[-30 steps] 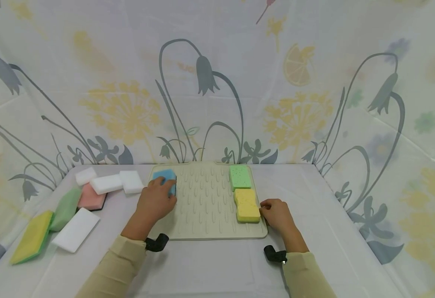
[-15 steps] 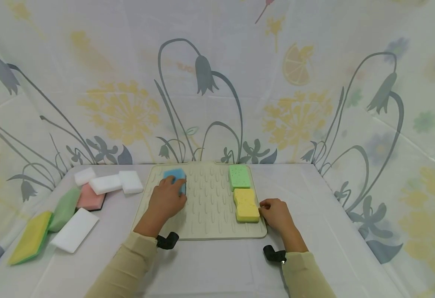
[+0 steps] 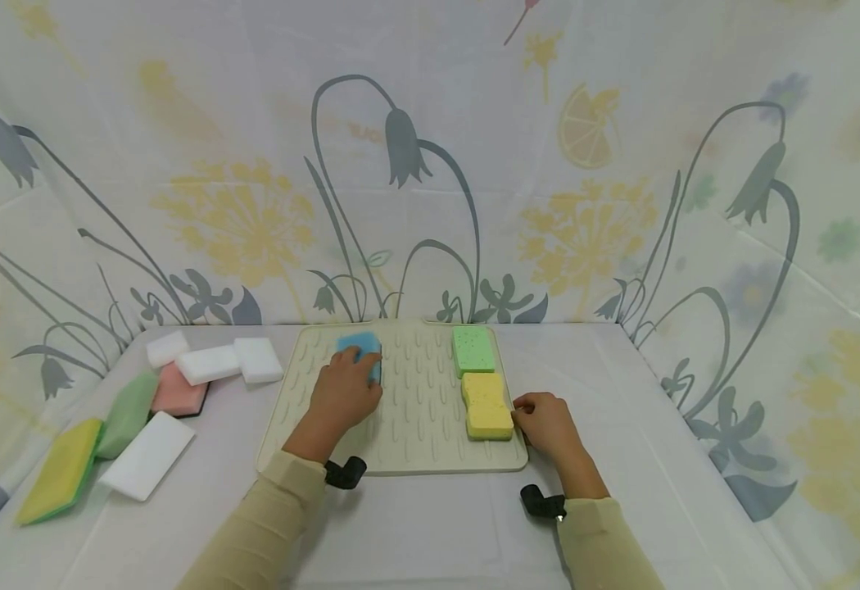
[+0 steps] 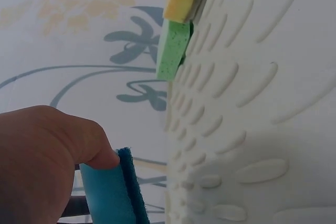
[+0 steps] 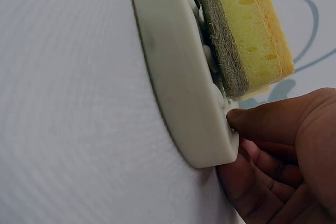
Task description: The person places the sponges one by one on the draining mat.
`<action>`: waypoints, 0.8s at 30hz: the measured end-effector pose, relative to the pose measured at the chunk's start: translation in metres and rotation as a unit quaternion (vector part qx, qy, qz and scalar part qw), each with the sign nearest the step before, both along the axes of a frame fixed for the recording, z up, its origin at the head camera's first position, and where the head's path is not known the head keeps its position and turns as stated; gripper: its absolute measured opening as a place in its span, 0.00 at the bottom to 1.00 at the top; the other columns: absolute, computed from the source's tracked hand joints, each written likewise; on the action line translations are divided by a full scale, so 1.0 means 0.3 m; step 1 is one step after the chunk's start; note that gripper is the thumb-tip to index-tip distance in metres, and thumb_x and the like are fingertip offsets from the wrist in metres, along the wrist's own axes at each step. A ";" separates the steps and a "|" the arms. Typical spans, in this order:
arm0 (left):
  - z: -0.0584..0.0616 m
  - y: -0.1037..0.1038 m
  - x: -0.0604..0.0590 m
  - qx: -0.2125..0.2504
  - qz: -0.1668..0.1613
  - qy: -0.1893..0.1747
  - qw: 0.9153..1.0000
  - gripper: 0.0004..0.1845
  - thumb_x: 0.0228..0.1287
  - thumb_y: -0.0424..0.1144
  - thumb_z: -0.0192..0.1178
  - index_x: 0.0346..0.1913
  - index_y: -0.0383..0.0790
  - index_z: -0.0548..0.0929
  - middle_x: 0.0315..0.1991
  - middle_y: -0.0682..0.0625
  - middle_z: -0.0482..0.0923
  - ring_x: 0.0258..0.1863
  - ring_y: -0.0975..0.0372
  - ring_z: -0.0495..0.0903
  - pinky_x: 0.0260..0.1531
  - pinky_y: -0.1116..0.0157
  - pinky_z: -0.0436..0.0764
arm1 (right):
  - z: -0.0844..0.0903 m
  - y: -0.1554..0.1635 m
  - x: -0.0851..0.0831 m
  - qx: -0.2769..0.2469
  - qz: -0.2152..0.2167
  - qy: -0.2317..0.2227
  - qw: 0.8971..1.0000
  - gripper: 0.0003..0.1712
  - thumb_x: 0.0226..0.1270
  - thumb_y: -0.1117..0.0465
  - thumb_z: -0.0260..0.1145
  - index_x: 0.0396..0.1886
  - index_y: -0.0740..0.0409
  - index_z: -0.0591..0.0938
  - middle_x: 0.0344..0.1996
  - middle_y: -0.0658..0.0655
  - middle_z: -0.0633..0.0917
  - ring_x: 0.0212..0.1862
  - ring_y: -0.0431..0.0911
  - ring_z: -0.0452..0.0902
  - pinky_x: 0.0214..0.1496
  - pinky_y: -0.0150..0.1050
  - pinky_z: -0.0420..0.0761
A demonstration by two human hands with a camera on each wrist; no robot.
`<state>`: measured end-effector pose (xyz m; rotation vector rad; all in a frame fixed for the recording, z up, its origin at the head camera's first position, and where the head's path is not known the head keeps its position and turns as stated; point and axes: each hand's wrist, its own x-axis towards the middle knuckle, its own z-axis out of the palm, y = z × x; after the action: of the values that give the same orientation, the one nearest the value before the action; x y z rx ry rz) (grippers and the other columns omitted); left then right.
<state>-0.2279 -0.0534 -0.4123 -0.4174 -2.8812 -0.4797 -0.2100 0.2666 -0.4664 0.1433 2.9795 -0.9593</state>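
Note:
My left hand (image 3: 346, 389) grips a blue sponge (image 3: 359, 342) with a darker scouring side over the left-middle of the beige ridged mat (image 3: 415, 447). In the left wrist view a gap shows between this sponge (image 4: 107, 195) and the mat's surface. At the mat's right edge my right hand (image 3: 551, 424) pinches the rim between thumb and fingers, as the right wrist view shows at the mat's corner (image 5: 184, 93). Beside that hand a yellow sponge (image 3: 487, 407) with a grey scouring layer lies on the mat. Behind it sits a green sponge (image 3: 473, 351).
Left of the mat lie several white sponges (image 3: 148, 456), a pink one (image 3: 179, 393) with a dark underside, a pale green pad (image 3: 128, 415) and a yellow-and-green sponge (image 3: 61, 471). A patterned curtain (image 3: 430, 229) hangs behind the white-covered table (image 3: 430, 533).
My left hand has carried the blue sponge rightward over the mat from near its left edge. The right hand stays on the mat's right edge.

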 end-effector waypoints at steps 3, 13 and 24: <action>-0.005 0.016 -0.008 0.003 -0.006 0.004 1.000 0.22 0.64 0.38 0.54 0.62 0.44 0.77 0.61 0.36 0.71 0.60 0.42 0.72 0.50 0.42 0.76 | -0.002 0.001 0.000 -0.001 0.000 -0.004 1.000 0.15 0.63 0.60 0.63 0.45 0.63 0.85 0.35 0.56 0.87 0.35 0.45 0.79 0.39 0.43 0.80; -0.017 0.067 -0.025 0.023 -0.021 0.000 1.000 0.22 0.65 0.37 0.54 0.62 0.43 0.76 0.62 0.35 0.70 0.61 0.40 0.71 0.50 0.42 0.77 | -0.003 0.003 -0.004 -0.006 -0.004 -0.010 1.000 0.15 0.64 0.60 0.63 0.46 0.63 0.85 0.35 0.56 0.87 0.34 0.45 0.78 0.38 0.41 0.80; -0.028 0.119 -0.043 0.019 -0.028 -0.010 0.999 0.21 0.67 0.37 0.56 0.63 0.43 0.76 0.61 0.36 0.71 0.61 0.40 0.71 0.51 0.42 0.77 | -0.005 0.006 -0.003 -0.010 -0.003 -0.010 1.000 0.15 0.63 0.60 0.63 0.46 0.63 0.85 0.36 0.56 0.87 0.35 0.45 0.79 0.38 0.41 0.80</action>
<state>-0.2408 -0.0178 -0.4206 -0.4920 -2.8814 -0.5499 -0.2109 0.2683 -0.4678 0.1596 2.9523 -0.9829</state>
